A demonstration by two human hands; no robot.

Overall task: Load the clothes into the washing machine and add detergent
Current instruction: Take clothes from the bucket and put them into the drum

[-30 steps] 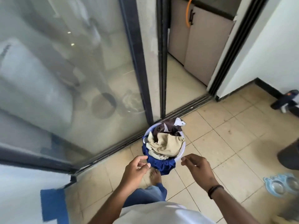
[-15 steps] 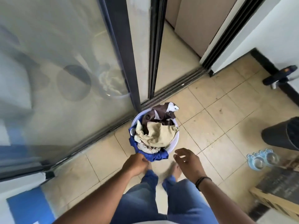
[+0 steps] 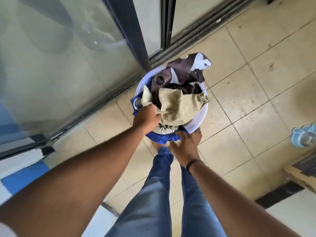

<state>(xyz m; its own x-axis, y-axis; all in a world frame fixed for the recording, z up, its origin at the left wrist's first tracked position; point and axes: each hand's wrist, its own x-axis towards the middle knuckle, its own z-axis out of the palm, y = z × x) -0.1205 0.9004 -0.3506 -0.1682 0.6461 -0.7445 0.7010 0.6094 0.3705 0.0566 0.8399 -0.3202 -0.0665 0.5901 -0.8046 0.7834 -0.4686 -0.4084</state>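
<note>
While the person is standing w/ both arms reaching down, a round white plastic laundry tub (image 3: 199, 119) is sitting on the beige tiled floor (image 3: 242, 93) right in front of bare feet, just beside the track of a dark-framed sliding glass door (image 3: 126, 31). Clothes are heaping above the tub's rim: a beige knit cloth (image 3: 179, 106) lying on top toward the near side, a dark brown fabric w/ metal eyelet rings (image 3: 184, 72) piling up at the far side, and a bright blue garment (image 3: 164, 138) spilling over the near edge.

Left hand (image 3: 147, 118) is curling around the near-left rim area, fingers closing on a fold of the beige knit cloth; whether it's also gripping the rim itself, can't tell. Right hand (image 3: 187, 146) is lying loosely open, fingers spread, fingertips touching the blue garment and the tub's near rim, not gripping anything; a black band (image 3: 193, 163) is circling that wrist.

Blue jeans (image 3: 160, 194) are covering both legs below. At the right edge, a light blue double pet bowl (image 3: 304, 137) is resting on the floor, well apart from the tub.
</note>
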